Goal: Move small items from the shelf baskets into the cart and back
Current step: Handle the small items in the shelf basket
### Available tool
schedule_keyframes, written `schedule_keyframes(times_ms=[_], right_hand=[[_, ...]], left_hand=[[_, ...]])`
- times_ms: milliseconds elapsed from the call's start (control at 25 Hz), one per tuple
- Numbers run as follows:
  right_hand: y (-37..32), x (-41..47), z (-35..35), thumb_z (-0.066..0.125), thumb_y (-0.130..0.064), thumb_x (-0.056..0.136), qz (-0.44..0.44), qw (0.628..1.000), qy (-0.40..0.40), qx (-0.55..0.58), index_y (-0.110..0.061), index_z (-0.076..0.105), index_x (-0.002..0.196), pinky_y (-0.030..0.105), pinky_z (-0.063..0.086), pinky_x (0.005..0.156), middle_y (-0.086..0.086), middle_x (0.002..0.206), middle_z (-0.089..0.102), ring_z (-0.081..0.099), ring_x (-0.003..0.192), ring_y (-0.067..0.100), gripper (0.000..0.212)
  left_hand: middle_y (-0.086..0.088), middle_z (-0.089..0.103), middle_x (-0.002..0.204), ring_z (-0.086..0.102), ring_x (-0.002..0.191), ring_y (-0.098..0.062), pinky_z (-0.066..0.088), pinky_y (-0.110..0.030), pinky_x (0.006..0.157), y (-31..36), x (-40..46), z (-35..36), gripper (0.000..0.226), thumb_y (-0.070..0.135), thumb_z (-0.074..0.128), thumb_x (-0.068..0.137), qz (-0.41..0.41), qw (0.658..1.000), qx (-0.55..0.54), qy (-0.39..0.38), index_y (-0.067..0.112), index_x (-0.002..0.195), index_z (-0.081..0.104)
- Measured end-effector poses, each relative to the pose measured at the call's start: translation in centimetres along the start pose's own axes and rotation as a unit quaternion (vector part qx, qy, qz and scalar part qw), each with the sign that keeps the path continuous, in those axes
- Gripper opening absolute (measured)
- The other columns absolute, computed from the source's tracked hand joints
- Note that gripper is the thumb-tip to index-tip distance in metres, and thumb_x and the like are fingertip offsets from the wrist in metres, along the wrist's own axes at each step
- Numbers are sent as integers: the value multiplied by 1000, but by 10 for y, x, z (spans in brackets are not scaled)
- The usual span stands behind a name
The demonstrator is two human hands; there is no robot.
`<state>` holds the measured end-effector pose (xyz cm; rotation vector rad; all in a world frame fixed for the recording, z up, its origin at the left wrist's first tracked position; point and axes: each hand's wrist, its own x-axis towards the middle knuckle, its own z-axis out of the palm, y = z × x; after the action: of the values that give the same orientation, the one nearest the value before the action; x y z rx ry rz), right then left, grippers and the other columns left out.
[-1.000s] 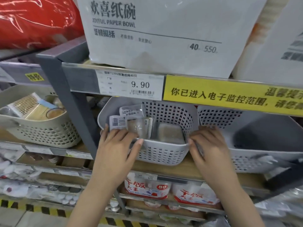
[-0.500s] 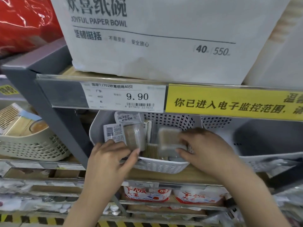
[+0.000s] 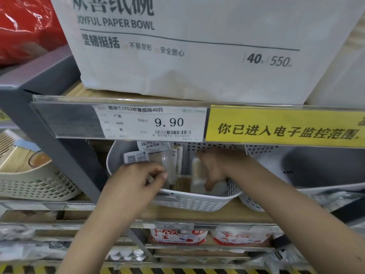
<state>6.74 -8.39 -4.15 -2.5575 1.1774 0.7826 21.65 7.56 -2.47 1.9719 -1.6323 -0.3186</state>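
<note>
A white perforated basket (image 3: 195,203) sits on the middle shelf and holds several small clear packs of toothpicks (image 3: 180,181). My left hand (image 3: 136,182) is at the basket's left front, fingers curled and pinching a clear pack (image 3: 168,171) with a barcode label (image 3: 135,156). My right hand (image 3: 215,169) reaches inside the basket on the right and grips another small clear pack (image 3: 196,169). The cart is out of view.
A big white paper-bowl box (image 3: 197,46) stands on the shelf above, just over the basket. A price strip (image 3: 150,122) and a yellow sign (image 3: 284,127) front that shelf. A cream basket (image 3: 37,186) is to the left, a grey-white basket (image 3: 296,167) to the right.
The view has moved closer and lower. My right hand went from the basket's rim into the basket and took hold of a small pack; my left hand closed on a pack at the left.
</note>
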Motion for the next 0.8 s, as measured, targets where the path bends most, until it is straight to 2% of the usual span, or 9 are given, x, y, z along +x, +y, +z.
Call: schedule_keyframes(times_ms=[40,120,200,280,360,520,600,720,800], right_hand=[[0,-1,-1,82,-39,68,0,1000,-3,1,-16,22,149,36,46,96,6,147,40,48,126,28,104],[0,-1,-2,81,-39,70,-3,1000,-2,-6,-17,21,150,35,45,96,4,149,38,46,128,27,102],[0,-1,-2,81,-39,69,-4,1000,-2,-8,-18,20,150,38,45,100,4,149,37,44,130,28,104],[2,3,1,83,-38,67,-3,1000,1,3,-19,20,149,40,44,101,4,149,38,45,129,28,105],[6,8,3,83,-38,65,-3,1000,-6,10,-19,22,149,41,45,101,4,148,40,46,128,28,105],[9,16,3,84,-41,61,-7,1000,-16,20,-18,31,145,41,48,97,5,142,47,52,121,28,102],[8,16,2,84,-42,60,-14,999,-9,29,-17,37,142,41,49,95,5,138,50,54,117,28,98],[7,12,-2,82,-44,60,-29,998,3,53,-18,49,132,40,52,92,4,128,58,59,109,25,84],[7,6,-6,78,-46,59,-43,996,21,78,-21,54,125,41,53,89,2,120,61,60,103,23,74]], left_hand=[[23,65,85,60,77,2,47,-22,71,1,13,-3,14,32,55,92,4,1000,-4,-6,32,95,69],[12,65,112,60,101,-7,41,-19,83,3,44,0,24,22,56,93,42,996,66,-32,24,116,64],[2,58,126,53,116,-17,34,-20,84,5,73,13,31,21,56,93,66,976,184,-98,18,124,58],[-6,56,128,52,116,-24,36,-23,83,6,86,28,35,18,59,90,71,945,275,-163,14,125,56],[-7,56,126,52,117,-25,39,-26,85,5,90,35,33,13,60,89,113,898,376,-198,10,121,58],[-9,53,131,42,125,-28,36,-33,96,3,97,47,30,7,56,87,154,828,483,-239,4,117,61],[-14,49,135,40,128,-30,35,-33,99,5,102,51,34,7,50,92,151,818,488,-263,2,125,56],[-8,49,138,33,132,-30,35,-38,101,16,96,52,34,12,53,94,100,805,510,-285,10,127,56],[-6,52,136,44,126,-28,41,-36,94,13,100,55,33,14,52,95,67,791,533,-292,11,127,55]])
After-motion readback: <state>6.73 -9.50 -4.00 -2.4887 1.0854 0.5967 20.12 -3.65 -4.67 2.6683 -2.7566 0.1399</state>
